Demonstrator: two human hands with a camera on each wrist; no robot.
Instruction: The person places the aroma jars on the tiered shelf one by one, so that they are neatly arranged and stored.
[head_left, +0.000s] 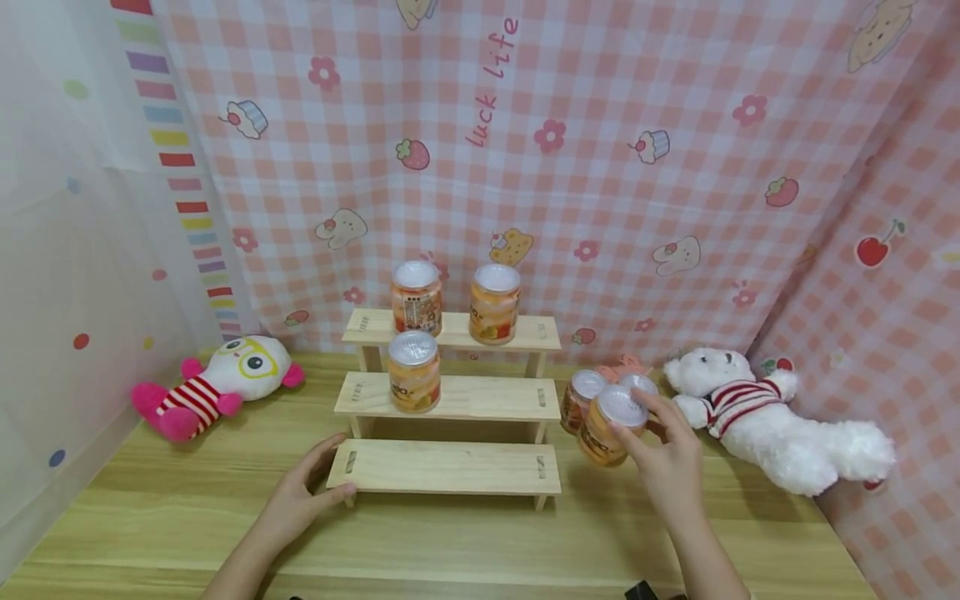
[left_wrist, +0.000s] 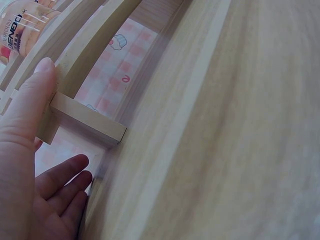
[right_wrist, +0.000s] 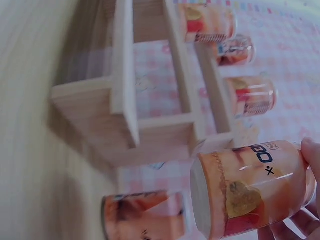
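Orange-labelled, the can (head_left: 598, 437) is gripped near its lid by the right hand (head_left: 669, 460), beside two other cans (head_left: 575, 410) and the wooden stand (head_left: 450, 467), whose left end the left hand (head_left: 300, 493) clasps; we advise upright handling, clear of neighbours.

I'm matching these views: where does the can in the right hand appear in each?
Head: the held can, right of centre, in the right hand.
Left wrist: not in this picture.
Right wrist: the held can, at lower right.
Shared landmark: the stepped wooden rack.
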